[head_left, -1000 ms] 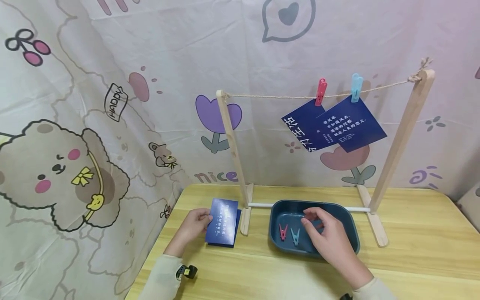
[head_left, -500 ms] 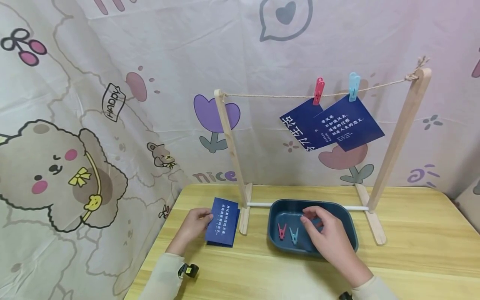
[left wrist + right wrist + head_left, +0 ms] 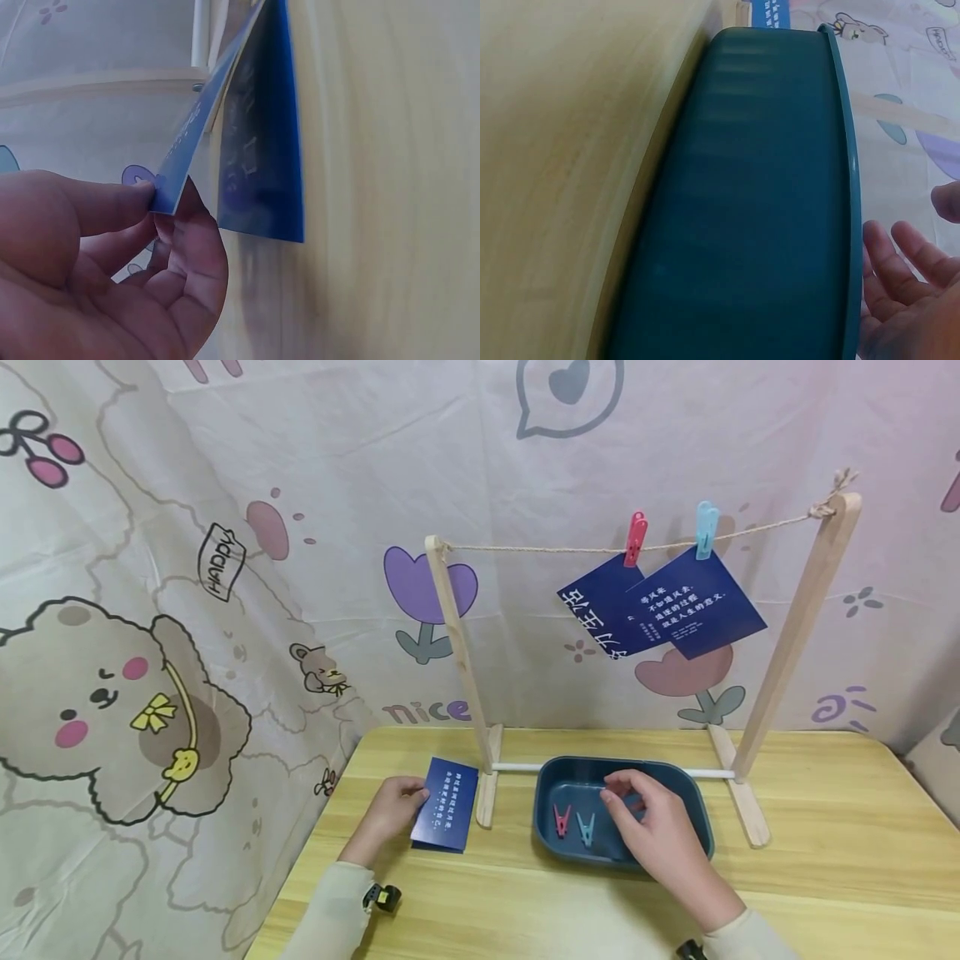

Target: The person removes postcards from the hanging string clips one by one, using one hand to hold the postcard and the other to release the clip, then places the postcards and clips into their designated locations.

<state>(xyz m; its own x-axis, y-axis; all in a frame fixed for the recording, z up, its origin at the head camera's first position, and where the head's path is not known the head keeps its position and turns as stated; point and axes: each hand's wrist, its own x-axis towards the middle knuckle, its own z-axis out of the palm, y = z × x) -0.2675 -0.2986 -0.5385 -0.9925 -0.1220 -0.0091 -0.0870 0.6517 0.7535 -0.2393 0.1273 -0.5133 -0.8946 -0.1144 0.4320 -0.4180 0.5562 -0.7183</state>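
A cartoon-printed cloth backdrop (image 3: 360,460) hangs behind a wood-grain table (image 3: 840,843). On the table stands a wooden frame (image 3: 798,627), its 2 uprights joined at the top by a jute twine (image 3: 540,549); a dark teal plastic tub (image 3: 545,845) sits at its foot.

The right hand (image 3: 660,827) hovers over the tub, thumb and fingers loosely bent with a gap between; I see nothing in its grip. Well to the left, the left hand (image 3: 390,814) pinches the edge of a blue printed card (image 3: 446,806). Another blue leaf (image 3: 262,150) splays beneath; whether it's the same card folded, I can't tell. 2 hanging cards (image 3: 697,602) dangle aslant from the twine under a red clothespin (image 3: 636,539) and a light blue clothespin (image 3: 706,531).

Inside the tub, a pink clothespin (image 3: 561,821) and a pale-blue clothespin (image 3: 587,830) lie side by side, apart, long axes running roughly front to back. Both are left of the right thumb, pale-blue closer; the right hand is nearer them.
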